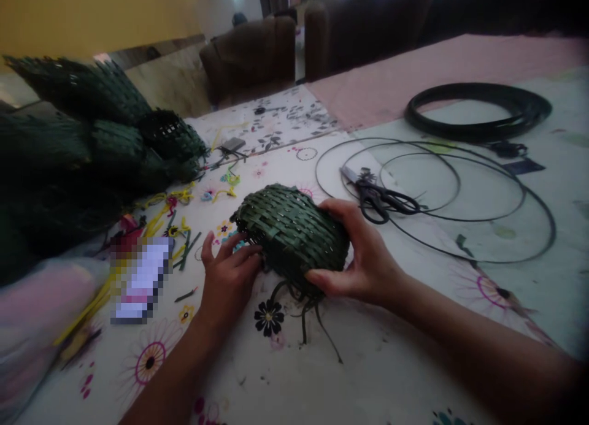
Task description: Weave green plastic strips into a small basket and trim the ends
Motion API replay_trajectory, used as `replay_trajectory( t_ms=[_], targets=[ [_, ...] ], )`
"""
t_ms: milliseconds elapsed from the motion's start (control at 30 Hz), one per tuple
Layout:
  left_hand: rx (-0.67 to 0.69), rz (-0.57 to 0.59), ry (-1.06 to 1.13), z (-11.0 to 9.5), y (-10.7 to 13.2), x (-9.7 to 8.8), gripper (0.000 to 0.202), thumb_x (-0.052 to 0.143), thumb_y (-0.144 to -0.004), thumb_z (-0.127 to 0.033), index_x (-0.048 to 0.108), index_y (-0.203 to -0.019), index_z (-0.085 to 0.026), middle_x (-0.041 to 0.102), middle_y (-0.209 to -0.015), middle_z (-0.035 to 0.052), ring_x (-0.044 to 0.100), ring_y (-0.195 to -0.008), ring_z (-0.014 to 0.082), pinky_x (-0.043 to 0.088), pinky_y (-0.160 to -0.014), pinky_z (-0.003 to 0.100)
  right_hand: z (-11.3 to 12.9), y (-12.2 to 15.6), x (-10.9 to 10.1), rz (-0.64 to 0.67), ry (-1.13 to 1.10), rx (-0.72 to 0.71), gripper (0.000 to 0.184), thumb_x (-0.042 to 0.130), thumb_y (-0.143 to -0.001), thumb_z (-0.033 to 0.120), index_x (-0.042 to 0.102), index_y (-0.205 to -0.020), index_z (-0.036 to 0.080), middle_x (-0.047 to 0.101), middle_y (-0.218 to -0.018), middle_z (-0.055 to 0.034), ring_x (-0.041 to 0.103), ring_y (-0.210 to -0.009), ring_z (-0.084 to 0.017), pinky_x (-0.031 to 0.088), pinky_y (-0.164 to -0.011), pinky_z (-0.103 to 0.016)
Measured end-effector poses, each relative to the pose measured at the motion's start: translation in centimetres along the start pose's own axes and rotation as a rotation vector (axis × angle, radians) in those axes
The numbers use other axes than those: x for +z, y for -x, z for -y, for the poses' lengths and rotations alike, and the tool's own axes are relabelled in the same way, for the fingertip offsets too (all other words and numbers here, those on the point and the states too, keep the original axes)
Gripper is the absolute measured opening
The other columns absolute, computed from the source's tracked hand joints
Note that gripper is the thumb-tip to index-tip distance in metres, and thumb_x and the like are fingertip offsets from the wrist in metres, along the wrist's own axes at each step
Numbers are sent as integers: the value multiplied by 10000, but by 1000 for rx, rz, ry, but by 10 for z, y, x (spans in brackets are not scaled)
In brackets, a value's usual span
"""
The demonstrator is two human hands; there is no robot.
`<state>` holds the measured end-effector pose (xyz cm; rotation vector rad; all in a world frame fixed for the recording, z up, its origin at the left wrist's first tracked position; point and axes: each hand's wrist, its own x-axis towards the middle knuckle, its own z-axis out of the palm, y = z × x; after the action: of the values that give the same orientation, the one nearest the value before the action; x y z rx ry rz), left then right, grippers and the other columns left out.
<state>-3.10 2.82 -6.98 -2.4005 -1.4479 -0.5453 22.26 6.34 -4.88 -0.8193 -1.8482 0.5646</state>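
A small green woven basket (289, 229) lies on its side on the flowered tablecloth (368, 363), with loose strip ends trailing from its lower edge. My right hand (363, 253) is wrapped round its right side, thumb below and fingers over the top. My left hand (230, 271) is at the basket's left rim, its fingers curled against the weave, pinching at the strips there. What the fingertips hold is too small to make out.
A pile of green woven baskets (92, 143) fills the left. Scattered yellow and green strip offcuts (175, 222) lie beside it. Black scissors (377, 198) rest on thin wire hoops (460, 204); a black coiled band (478, 112) lies far right. Armchairs (253, 57) stand behind.
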Motion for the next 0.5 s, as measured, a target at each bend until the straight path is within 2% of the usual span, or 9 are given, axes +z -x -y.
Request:
replay_trajectory(
  t_ms=[133,233,500],
  targets=[
    [-17,21,3,2,-1,2,113,658,-866,-176,703,-843,-277,752,-926,-10,576,-1145,277,44,-1161,622,1,0,1,25,9,-20,721,739,-665,577,456,-1238,242,624,-1088,-80,629,-941,-261,518,-810,-380],
    [-1,47,-4,5,-2,4,112,648,-874,-179,703,-844,-272,748,-974,0,575,-1144,270,27,-1154,640,0,-2,1,29,9,-35,707,734,-679,569,452,-1234,235,632,-1115,-96,635,-963,-269,521,-818,-393],
    [21,131,8,10,-6,1,105,678,-832,-177,707,-822,-277,747,-1055,0,568,-1155,274,80,-1158,652,-3,-5,0,56,-26,1,705,740,-671,549,446,-1230,238,641,-1138,-105,639,-1013,-292,523,-859,-429]
  ],
)
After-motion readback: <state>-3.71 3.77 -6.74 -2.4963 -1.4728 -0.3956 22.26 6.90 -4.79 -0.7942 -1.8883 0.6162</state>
